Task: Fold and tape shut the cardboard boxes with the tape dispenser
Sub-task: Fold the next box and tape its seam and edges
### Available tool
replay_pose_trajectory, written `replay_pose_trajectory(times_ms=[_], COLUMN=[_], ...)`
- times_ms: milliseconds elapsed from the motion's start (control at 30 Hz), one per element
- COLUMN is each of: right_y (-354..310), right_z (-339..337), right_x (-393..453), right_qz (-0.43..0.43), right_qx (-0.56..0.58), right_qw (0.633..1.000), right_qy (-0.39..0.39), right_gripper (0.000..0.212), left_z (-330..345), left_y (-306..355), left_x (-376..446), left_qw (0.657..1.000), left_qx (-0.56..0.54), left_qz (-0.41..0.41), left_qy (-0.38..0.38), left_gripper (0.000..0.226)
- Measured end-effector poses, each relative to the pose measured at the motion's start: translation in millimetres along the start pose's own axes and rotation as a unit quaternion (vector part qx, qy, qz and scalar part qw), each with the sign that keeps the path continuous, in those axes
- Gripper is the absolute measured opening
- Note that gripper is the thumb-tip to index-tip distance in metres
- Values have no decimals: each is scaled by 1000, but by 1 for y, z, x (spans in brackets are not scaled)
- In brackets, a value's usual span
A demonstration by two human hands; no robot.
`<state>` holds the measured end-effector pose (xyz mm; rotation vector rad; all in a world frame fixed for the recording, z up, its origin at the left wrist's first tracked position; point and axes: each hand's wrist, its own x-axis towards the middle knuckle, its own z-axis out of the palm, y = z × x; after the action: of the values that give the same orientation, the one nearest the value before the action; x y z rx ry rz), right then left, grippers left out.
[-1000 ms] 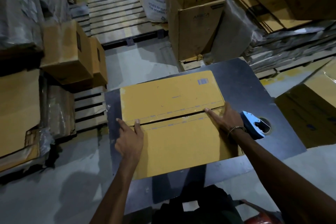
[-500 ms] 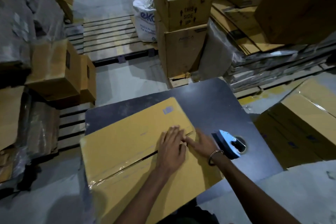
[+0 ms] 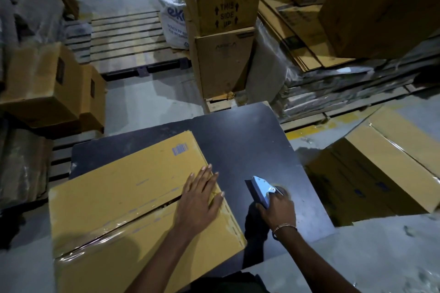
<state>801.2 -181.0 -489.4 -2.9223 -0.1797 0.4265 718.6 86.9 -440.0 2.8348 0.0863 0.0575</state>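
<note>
My left hand [image 3: 198, 200] presses flat on the light, stiff, flattened yellow-brown cardboard box [image 3: 133, 200] while my right hand [image 3: 276, 209] grips the blue tape dispenser [image 3: 262, 189] by its handle.

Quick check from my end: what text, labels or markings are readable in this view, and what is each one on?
"THIS SIDE UP" with arrows: on the upper stacked carton.
"ek...", partly hidden: on the white sack; its smaller print is too blurred.
Faint logo on the lower stacked carton: unreadable.
Blue barcode-like stamp on the flat box: too small to read.
</note>
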Motion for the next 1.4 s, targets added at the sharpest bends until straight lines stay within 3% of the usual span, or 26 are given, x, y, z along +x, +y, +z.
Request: replay_pose_trajectory(times_ms=[133, 267, 400, 467, 533, 733, 833, 933, 1033, 1200, 1300, 1400], right_y=[-2, -3, -17, -31, -48, -85, -94, -98, -103, -108, -113, -117], right_z=[5, -6, -36, -57, -79, -118, -127, -134, -140, -145, -145, -145], right_x=[7, 9, 13, 18, 23, 43, 52, 56, 55, 54, 56, 60], right_qz=[-12, -1, -95, -160, -217, -317, -324, -312, -301, -256, -210, -196], right_qx=[3, 41, 78, 84, 97, 138, 156, 214, 299, 393, 435, 459], right_qw=[1000, 999, 991, 982, 969, 937, 933, 923, 892, 842, 826, 815], right_qy=[3, 0, 46, 60, 72, 40, 5, -68, -158, -267, -290, -294], right_gripper=[30, 28, 25, 23, 26, 46, 53, 48, 36, 13, 12, 16], left_z=[-3, -2, -9, -26, -46, -86, -95, -100, -100, -91, -91, -98], left_y=[2, 1, 1, 4, 3, -24, -36, -44, -52, -60, -58, -59], left_x=[1, 4, 16, 31, 51, 90, 91, 93, 95, 98, 103, 109], left_qw=[1000, 996, 976, 938, 874, 729, 675, 651, 652, 630, 614, 560], left_qx=[-23, -78, -192, -304, -435, -629, -679, -689, -682, -690, -697, -726], left_qz=[-2, -14, -68, -132, -196, -252, -250, -267, -253, -259, -283, -323], left_qy=[11, 31, 80, 98, 86, -101, -145, -175, -216, -245, -239, -237], left_gripper=[62, 56, 45, 37, 27, 24, 22, 19, 22, 51, 31, 40])
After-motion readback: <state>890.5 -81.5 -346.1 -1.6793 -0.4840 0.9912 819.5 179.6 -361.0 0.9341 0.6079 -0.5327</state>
